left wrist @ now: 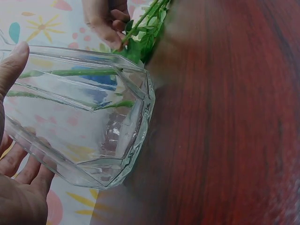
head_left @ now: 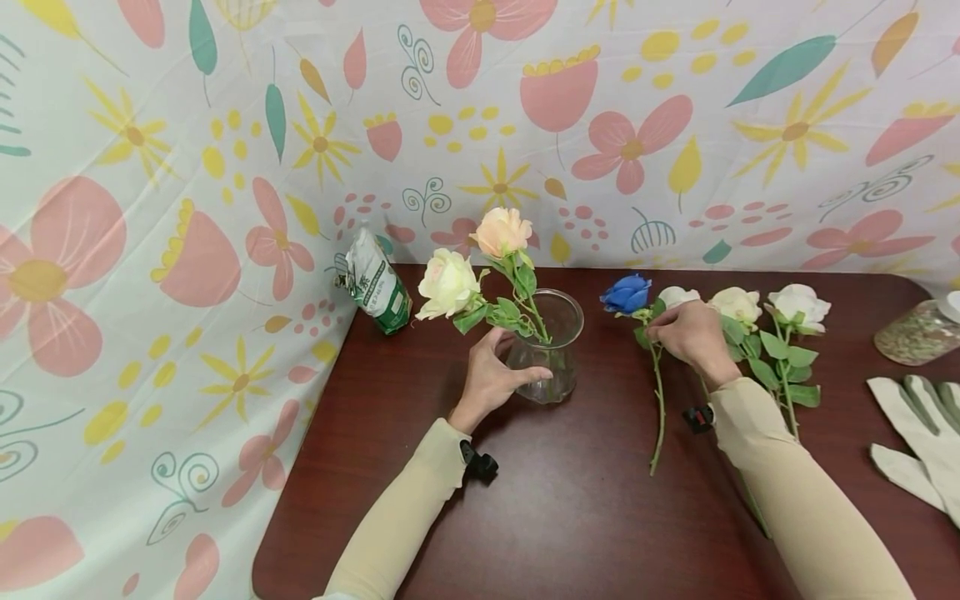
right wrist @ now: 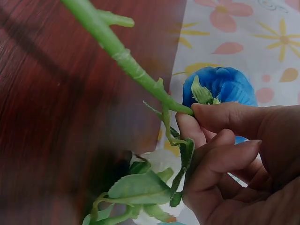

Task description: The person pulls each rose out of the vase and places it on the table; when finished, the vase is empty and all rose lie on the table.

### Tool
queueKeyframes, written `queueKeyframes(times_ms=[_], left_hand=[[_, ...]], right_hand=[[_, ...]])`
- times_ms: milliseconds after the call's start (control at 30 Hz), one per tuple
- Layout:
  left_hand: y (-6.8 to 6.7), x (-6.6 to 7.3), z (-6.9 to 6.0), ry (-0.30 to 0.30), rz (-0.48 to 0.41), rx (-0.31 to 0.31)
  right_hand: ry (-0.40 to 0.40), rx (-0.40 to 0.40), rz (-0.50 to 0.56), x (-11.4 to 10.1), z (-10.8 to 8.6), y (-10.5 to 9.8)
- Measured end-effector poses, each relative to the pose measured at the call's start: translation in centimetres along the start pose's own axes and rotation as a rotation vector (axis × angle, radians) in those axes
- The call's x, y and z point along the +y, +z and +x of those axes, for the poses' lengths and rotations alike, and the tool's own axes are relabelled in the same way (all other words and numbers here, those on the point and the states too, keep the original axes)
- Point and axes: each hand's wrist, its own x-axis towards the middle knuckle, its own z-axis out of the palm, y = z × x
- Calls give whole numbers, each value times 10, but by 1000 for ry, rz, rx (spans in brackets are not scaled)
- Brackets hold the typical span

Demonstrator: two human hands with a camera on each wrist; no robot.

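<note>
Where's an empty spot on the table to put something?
The widest bare patch of table is in front of the vase, between the two sleeves. A smaller gap lies between the vase and the blue rose. It's crowded on the right: right hand, white roses, jar, glove.

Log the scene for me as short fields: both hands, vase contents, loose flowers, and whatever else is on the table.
left hand: left hand grips the glass vase
right hand: right hand pinches the blue rose by its stem
vase contents: peach rose, cream rose
other loose flowers: three pale roses
far left: green-and-white bag
far right: jar, at least one glove
</note>
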Motion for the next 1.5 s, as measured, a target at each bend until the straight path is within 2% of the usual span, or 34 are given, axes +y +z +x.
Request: queueKeyframes(times_ms=[200,433,633,967,1300,1500], left_hand=[[0,-1,0,-5,-6,2],[1,-1,1,-2,-3,7],[1,-1,0,1,-5,7],[1,-1,0,13,-15,7],[1,-1,1,9,-4,3],[1,-1,1,14,-10,2]], right_hand=[[8,-7,-40,4,4,3],[65,-49,-60,9,7,7],[70,-50,-75,15,10,10],[47,-4,-83,48,31,23],[46,4,-68,24,9,14],[41,27,-74,23,7,13]])
